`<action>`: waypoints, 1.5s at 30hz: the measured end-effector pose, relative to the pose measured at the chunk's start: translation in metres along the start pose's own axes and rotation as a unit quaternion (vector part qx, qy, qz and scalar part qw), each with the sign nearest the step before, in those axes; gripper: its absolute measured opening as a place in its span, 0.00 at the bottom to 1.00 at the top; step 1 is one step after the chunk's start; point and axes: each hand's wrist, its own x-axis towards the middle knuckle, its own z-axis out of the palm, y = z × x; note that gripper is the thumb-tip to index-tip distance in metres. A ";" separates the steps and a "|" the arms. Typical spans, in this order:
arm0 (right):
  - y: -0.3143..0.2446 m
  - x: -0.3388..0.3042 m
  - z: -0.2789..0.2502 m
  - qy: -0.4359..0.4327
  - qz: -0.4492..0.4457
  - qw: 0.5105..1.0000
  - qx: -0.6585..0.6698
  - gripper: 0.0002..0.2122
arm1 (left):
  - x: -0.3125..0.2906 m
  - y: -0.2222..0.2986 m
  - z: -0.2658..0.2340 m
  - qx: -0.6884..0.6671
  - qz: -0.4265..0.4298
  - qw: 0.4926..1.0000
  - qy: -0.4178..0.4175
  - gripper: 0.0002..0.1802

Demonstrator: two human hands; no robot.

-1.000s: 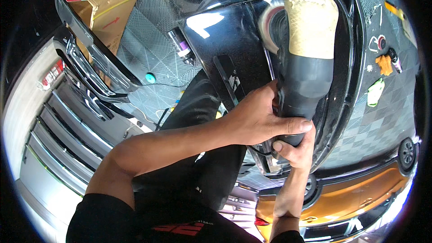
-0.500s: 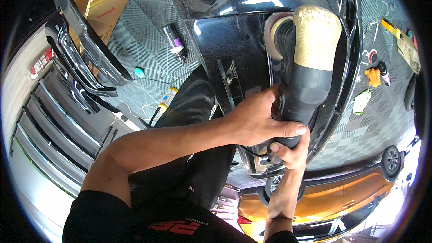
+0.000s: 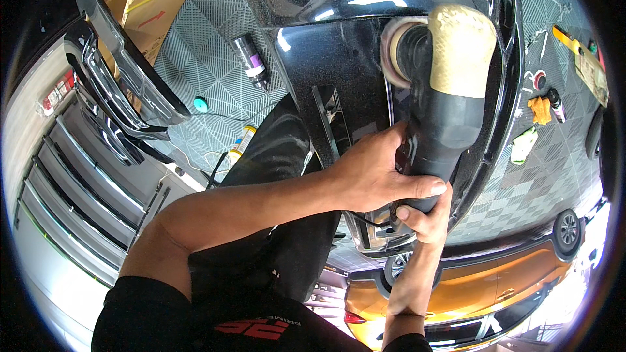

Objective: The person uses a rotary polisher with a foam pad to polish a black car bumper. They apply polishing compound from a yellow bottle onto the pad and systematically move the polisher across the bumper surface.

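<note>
Both my hands are wrapped round a polisher (image 3: 450,124), a black machine with a cream-coloured cover over its head. My left hand (image 3: 375,173) grips the body from the left side. Lower down, at the rear end, my right hand (image 3: 427,218) closes round the handle, with its thumb below my left thumb. The round polishing pad (image 3: 391,55) is at a glossy black car panel (image 3: 332,55) dotted with fine specks; its contact face is mostly hidden under the machine. A dark cord runs from near the handle. Beside my left hand, the panel has a narrow slot (image 3: 336,120).
On the patterned floor at left are a dark bottle (image 3: 250,62), a teal cap (image 3: 201,104), a cardboard box (image 3: 160,0) and black trim pieces (image 3: 130,65). At right lie an orange cloth (image 3: 540,110) and a pale cloth (image 3: 523,146). An orange car (image 3: 469,287) stands behind.
The polisher's covered head has shifted slightly right and up, and more of the pad's left edge shows. Both hands keep their grip, moving only slightly.
</note>
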 end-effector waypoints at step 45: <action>0.079 -0.028 0.062 0.078 -0.074 0.990 0.088 0.41 | -0.032 0.021 -0.007 0.259 -0.217 0.940 -0.043 0.36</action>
